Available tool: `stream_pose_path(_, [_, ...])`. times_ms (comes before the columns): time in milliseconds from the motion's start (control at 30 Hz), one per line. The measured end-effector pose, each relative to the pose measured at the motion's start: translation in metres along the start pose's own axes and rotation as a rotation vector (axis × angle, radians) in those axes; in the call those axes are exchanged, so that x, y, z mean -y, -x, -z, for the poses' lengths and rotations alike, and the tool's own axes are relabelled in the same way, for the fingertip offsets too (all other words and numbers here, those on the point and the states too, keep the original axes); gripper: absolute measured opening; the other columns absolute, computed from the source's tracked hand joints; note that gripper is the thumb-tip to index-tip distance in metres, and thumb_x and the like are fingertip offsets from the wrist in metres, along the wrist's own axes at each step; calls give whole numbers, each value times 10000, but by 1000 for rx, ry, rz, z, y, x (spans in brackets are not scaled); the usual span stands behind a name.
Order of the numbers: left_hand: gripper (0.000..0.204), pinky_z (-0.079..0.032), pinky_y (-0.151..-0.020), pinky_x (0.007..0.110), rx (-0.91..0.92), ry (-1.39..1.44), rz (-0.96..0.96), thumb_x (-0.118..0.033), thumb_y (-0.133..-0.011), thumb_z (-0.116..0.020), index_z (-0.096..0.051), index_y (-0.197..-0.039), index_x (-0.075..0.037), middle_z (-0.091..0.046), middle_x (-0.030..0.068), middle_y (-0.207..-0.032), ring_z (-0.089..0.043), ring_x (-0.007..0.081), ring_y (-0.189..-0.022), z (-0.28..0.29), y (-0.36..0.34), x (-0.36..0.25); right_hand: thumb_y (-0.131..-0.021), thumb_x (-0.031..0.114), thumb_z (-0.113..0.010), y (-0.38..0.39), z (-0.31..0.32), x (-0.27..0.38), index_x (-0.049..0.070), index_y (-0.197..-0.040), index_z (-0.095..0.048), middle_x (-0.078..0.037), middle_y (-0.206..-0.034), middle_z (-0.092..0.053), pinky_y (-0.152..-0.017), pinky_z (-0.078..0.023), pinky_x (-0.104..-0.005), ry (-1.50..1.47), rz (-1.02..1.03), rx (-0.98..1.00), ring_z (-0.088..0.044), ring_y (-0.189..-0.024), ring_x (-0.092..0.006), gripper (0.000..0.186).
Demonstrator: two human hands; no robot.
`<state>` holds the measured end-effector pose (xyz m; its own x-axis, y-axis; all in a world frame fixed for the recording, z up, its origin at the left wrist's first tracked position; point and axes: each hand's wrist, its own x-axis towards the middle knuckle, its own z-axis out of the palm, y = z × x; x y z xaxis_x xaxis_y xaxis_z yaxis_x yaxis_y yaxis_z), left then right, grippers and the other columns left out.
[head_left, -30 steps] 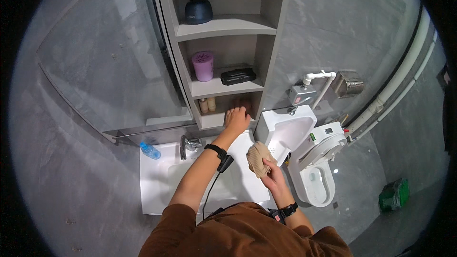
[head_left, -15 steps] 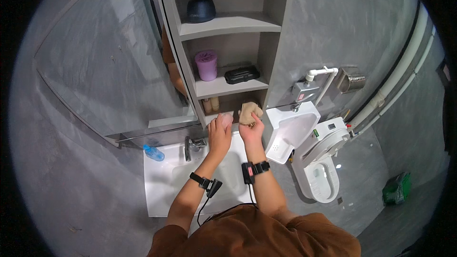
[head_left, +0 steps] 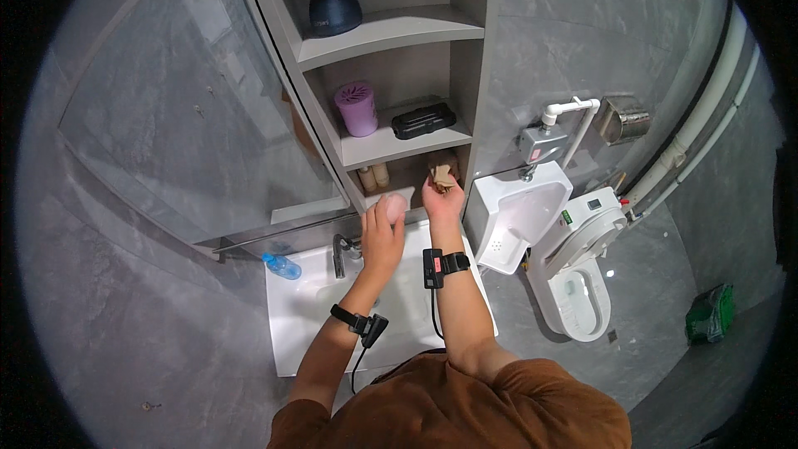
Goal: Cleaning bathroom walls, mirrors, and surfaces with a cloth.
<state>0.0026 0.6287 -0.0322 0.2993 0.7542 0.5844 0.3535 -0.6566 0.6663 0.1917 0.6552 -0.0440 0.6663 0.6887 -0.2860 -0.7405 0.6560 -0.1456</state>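
My left hand [head_left: 381,237] is closed around a pale pink, rounded, translucent-looking object [head_left: 396,206], just in front of the lowest shelf compartment. To its right, my right hand [head_left: 443,201] reaches into that compartment, palm partly up. Its fingers are curled on a tan, folded, cloth-like piece [head_left: 443,175]. A dark brown patch shows behind that piece; its kind cannot be made out. Two small tan bottles [head_left: 374,176] stand at the left of the same compartment. Both hands are above the far edge of the white washbasin [head_left: 283,316].
A black case [head_left: 424,120] and a purple lidded container [head_left: 357,110] sit one shelf up, a dark blue hair dryer [head_left: 334,4] higher. A faucet [head_left: 339,256] and blue bottle [head_left: 282,266] are on the basin. Right stand a urinal [head_left: 515,216] and a toilet [head_left: 573,299].
My right hand has moved forward into the lowest compartment with the tan piece, which now looks more folded. My left hand stays near the shelf with the pink object. The view has shifted slightly.
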Motion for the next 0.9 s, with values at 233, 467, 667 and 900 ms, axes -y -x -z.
stream_pose_path(233, [475, -450, -951, 482, -10, -36, -89, -163, -923, -657, -501, -1341, 0, -547, 201, -1243, -529, 409, -1105, 9, 13, 1, -955, 64, -512, 6, -32, -3, 52, -1115, -623, -102, -1088, -678, -839, -525, -389, -63, -54, 585, -651, -1012, -246, 195])
stream_pose_path(467, [432, -445, -956, 482, -43, -33, -60, -134, -918, -671, -525, -1300, 6, -557, 215, -1247, -528, 419, -1116, 32, 31, 13, -906, -42, -475, 48, -70, -23, 27, -1140, -588, -102, -1040, -630, -907, -537, -456, 154, -25, 340, -642, -977, -266, 269])
stream_pose_path(667, [435, -445, -965, 483, 13, -20, -34, -112, -896, -677, -534, -1286, 16, -571, 219, -1239, -527, 419, -1130, 24, 44, 14, -877, -58, -571, 78, -45, -40, 9, -1188, -563, -133, -1151, -630, -991, -511, -452, 690, -101, 473, -640, -1070, -295, 319])
stream_pose_path(900, [449, -442, -978, 487, -15, 26, -125, -93, -880, -685, -533, -1288, 13, -575, 221, -1238, -533, 412, -1133, 5, 39, 5, -946, 0, -557, 73, -61, 32, 47, -1257, -566, -119, -1240, -636, -1045, -483, -490, 108, -202, 425, -620, -1159, -294, 314])
